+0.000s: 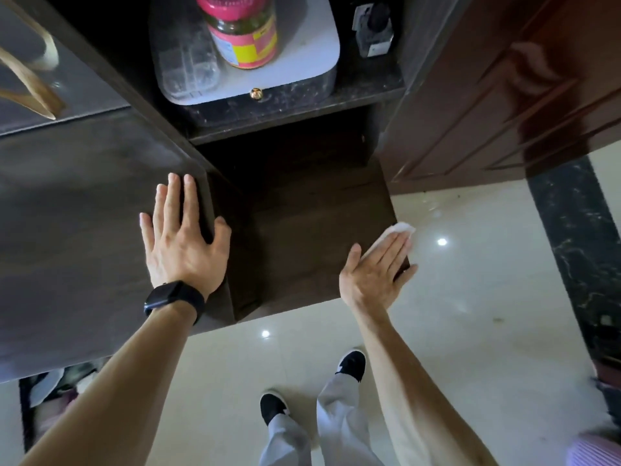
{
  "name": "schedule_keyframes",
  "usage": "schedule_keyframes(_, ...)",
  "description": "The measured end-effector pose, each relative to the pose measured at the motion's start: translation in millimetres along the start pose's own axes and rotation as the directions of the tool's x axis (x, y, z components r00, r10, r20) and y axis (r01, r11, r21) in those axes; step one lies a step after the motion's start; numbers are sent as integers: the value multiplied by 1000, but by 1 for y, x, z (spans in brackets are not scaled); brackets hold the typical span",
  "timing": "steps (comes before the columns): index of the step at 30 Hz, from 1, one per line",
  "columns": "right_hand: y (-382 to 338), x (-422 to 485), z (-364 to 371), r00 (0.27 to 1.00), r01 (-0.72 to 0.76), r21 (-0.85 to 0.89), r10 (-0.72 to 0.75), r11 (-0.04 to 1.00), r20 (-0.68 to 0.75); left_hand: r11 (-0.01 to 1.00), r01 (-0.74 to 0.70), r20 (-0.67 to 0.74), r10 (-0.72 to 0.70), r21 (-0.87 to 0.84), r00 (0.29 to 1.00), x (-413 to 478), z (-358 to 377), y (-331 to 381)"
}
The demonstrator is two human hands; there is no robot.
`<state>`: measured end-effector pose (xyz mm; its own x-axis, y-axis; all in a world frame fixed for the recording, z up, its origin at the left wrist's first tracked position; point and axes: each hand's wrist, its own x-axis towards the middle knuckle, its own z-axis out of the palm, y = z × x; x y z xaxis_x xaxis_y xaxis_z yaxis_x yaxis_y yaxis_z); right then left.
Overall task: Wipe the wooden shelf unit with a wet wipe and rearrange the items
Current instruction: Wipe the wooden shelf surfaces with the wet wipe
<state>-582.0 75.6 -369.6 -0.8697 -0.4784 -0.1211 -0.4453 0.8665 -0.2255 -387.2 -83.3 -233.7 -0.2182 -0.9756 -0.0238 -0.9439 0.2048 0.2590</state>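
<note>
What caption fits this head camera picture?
Right hand presses a white wet wipe on the dark wooden shelf; left hand rests flat nearby.

Left hand [183,243], black watch [173,297] at the wrist, lies flat on the dark outer panel of the wooden shelf unit [302,237], thumb over its front edge. Right hand [373,274], fingers straight, presses a white wet wipe [401,229] against the lower shelf's right edge. On the upper shelf, a white box [302,55] carries a pink-labelled jar [245,35] and a clear bottle [184,58].

Dark wooden shelf unit [319,230], white box [302,45] and small bottle [373,28] on upper shelf, wet wipe [401,228] on lower one.
</note>
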Motion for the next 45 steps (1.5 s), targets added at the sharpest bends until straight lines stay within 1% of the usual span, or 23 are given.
schedule_keyframes(2,16,-25,-2,997,-57,25,55,998,58,1000,2,7,-2,4,1000,0,-1,1)
schedule_keyframes(5,13,-33,-5,983,-183,51,184,982,-14,1000,-3,7,3,8,1000,0,-2,2)
schedule_keyframes(9,6,-16,0,945,-318,124,325,940,-38,1000,-2,2,2,13,1000,0,-1,1)
schedule_keyframes(11,10,-16,6,921,-383,203,390,901,9,1000,-8,-3,8,14,1000,0,0,0)
schedule_keyframes(13,7,-24,10,909,-411,309,412,858,67,1000,-14,3,14,19,1000,1,1,-1)
schedule_keyframes(14,3,-33,10,914,-397,336,402,854,56,1000,-17,7,17,23,1000,1,1,-1)
schedule_keyframes(15,0,-43,13,924,-372,326,380,869,40,1000,-21,9,21,24,1000,0,1,-2)
schedule_keyframes(18,-8,-78,21,961,-270,218,278,938,-6,999,-33,7,33,15,999,-1,1,-3)
schedule_keyframes(21,-21,-120,28,988,-157,224,155,962,27,999,-38,7,38,2,999,-2,1,-3)
schedule_keyframes(23,-31,-141,32,994,-87,234,70,968,79,999,-39,8,39,0,999,-2,1,-3)
schedule_keyframes(26,-23,-156,38,989,41,156,-62,987,131,999,-48,9,48,2,999,-1,1,-4)
schedule_keyframes(27,-14,-153,39,985,62,130,-82,990,153,999,-48,11,48,4,999,0,1,-4)
schedule_keyframes(29,10,-132,34,984,17,130,-40,991,175,999,-46,16,46,7,999,-1,1,-2)
schedule_keyframes(31,29,-94,20,991,-28,123,12,992,133,999,-44,14,44,11,999,-1,2,-1)
schedule_keyframes(33,37,-56,5,996,42,44,-45,998,83,999,-42,14,42,10,999,0,2,-1)
schedule_keyframes(36,19,-32,-4,979,172,-28,-168,985,117,999,-46,26,46,14,999,1,1,-3)
schedule_keyframes(38,-9,-45,2,939,304,-43,-292,952,180,999,-47,35,47,13,998,0,0,-2)
schedule_keyframes(39,-24,-59,7,893,411,-32,-395,911,217,999,-46,40,46,12,998,0,0,-2)
schedule_keyframes(41,-51,-85,17,743,629,25,-610,777,277,999,-33,33,33,9,999,0,-1,-1)
schedule_keyframes(43,-65,-91,19,603,755,79,-736,651,307,1000,-22,24,22,1,999,-1,-2,-1)
schedule_keyframes(44,-66,-82,17,554,791,87,-769,606,317,1000,-15,23,15,-3,1000,0,-1,0)
schedule_keyframes(45,-67,-67,14,530,809,82,-783,582,326,1000,-8,24,8,-5,1000,0,-1,0)
